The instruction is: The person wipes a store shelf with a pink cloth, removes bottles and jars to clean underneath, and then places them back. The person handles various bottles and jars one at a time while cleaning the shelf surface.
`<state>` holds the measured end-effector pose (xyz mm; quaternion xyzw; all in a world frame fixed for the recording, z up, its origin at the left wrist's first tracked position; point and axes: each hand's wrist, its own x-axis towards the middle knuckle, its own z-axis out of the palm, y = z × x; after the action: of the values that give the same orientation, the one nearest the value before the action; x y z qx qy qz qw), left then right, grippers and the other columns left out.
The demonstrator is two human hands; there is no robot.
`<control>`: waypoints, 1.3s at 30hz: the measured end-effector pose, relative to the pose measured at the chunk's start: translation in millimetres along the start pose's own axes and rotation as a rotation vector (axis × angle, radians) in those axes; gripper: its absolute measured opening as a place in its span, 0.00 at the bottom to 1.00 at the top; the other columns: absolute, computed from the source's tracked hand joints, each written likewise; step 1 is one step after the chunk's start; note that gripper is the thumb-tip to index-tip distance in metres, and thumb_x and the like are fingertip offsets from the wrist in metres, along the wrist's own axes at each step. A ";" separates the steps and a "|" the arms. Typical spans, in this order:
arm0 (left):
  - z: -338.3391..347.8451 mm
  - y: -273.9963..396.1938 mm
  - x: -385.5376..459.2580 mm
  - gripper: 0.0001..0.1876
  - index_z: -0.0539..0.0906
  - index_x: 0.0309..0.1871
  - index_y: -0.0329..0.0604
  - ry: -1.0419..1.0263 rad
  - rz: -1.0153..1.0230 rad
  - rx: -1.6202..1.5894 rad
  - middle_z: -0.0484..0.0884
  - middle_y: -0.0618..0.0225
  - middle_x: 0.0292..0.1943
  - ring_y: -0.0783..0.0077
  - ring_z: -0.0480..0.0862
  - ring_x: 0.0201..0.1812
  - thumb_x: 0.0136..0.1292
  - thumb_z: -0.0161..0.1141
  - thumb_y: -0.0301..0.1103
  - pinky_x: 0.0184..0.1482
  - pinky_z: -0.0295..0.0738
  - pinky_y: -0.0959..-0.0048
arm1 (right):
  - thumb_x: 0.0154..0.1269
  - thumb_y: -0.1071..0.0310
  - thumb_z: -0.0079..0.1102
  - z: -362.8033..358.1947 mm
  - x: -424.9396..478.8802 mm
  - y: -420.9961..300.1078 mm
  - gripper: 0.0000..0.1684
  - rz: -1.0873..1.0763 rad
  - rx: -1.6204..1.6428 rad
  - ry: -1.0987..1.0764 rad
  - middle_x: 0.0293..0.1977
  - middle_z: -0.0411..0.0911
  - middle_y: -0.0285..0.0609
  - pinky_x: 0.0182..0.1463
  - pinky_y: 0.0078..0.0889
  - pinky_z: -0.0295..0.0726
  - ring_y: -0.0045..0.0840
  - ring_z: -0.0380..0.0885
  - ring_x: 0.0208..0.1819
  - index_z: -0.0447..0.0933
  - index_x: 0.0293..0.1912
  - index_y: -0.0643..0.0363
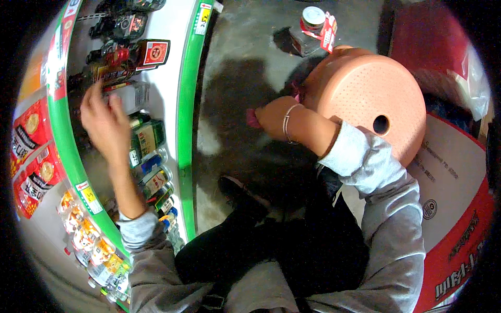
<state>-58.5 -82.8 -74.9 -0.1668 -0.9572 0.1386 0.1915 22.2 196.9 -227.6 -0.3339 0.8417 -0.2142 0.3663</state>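
My left hand (pixel 105 125), blurred, is inside the lower shelf (pixel 166 90) of a store rack with green edge strips. Its fingers are spread and I see nothing held in them. Just beyond the fingertips is a row of dark glass bottles (pixel 117 72); a clear flat bottle (pixel 135 96) lies beside the hand. Nearer me are green bottles with green labels (pixel 148 139) and other small bottles (pixel 156 182). My right hand (pixel 276 117), a bracelet at its wrist, is closed around a pink cloth (pixel 253 118) over the floor, in front of an upturned plastic stool.
The orange stool (pixel 375 86) stands at my right beside a large red and white carton (pixel 450 184). A lidded jar (pixel 313 19) with a red label sits on the concrete floor (pixel 238 43). Red snack bags (pixel 37 176) and small bottles (pixel 101 258) fill the shelf above.
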 end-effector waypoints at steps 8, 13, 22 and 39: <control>22.5 217.3 55.4 0.22 0.76 0.53 0.46 -0.183 0.018 -0.805 0.84 0.63 0.31 0.62 0.85 0.33 0.59 0.64 0.45 0.36 0.79 0.68 | 0.57 0.69 0.53 -18.1 -1.1 -10.1 0.14 0.022 0.003 -0.113 0.39 0.82 0.51 0.43 0.43 0.79 0.42 0.82 0.42 0.78 0.44 0.58; 41.2 279.1 86.4 0.24 0.77 0.45 0.45 -0.198 0.066 -0.661 0.84 0.56 0.33 0.56 0.86 0.34 0.56 0.62 0.55 0.34 0.79 0.58 | 0.60 0.66 0.54 50.1 39.3 26.3 0.15 -0.131 -0.049 0.100 0.43 0.82 0.49 0.47 0.43 0.79 0.42 0.81 0.45 0.79 0.46 0.56; 78.8 249.4 56.3 0.20 0.74 0.42 0.47 -0.106 0.014 -0.829 0.82 0.50 0.25 0.46 0.83 0.28 0.55 0.62 0.51 0.29 0.76 0.53 | 0.61 0.69 0.53 13.8 17.6 5.8 0.15 0.007 -0.001 0.001 0.45 0.81 0.53 0.49 0.45 0.80 0.41 0.82 0.47 0.79 0.46 0.62; -65.6 26.4 -5.8 0.14 0.77 0.44 0.41 0.067 -0.028 -0.588 0.78 0.71 0.32 0.82 0.76 0.31 0.57 0.66 0.30 0.35 0.74 0.81 | 0.66 0.62 0.45 3.0 5.4 2.4 0.14 -0.013 -0.096 -0.016 0.31 0.81 0.53 0.39 0.51 0.77 0.49 0.80 0.35 0.72 0.44 0.61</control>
<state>-19.3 -47.8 -27.2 -0.2065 -0.9517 -0.1528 0.1684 20.8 194.3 -233.5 -0.3581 0.8460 -0.1732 0.3551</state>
